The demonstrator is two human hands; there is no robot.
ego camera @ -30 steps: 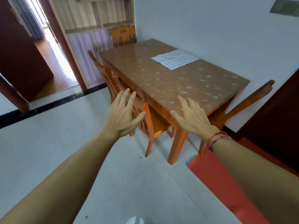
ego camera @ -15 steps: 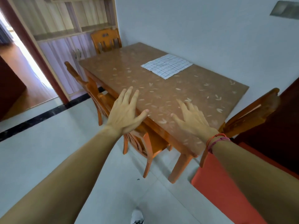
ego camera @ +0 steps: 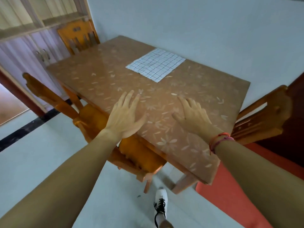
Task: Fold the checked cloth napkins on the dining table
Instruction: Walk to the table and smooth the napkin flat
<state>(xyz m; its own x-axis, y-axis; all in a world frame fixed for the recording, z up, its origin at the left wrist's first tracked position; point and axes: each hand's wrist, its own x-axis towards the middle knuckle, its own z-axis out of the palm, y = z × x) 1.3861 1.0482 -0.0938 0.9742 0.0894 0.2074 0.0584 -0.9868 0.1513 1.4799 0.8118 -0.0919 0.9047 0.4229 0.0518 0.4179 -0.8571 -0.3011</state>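
The checked napkin [ego camera: 156, 65] lies flat near the far edge of the tabletop [ego camera: 205, 99], well apart from the left hand [ego camera: 125, 116] and right hand [ego camera: 194, 116], whose fingers [ego camera: 128, 98] are spread and hold nothing; it looks soft, thin and light, so pinch it by its corners.

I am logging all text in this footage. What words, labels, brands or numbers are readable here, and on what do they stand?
None can be read in this view.
checked napkin: only a grid of dark lines, no writing.
dining table: pale flower pattern, no text.
far chair: a dark mark on the backrest, too blurred to read.
white shoe: no brand shows.
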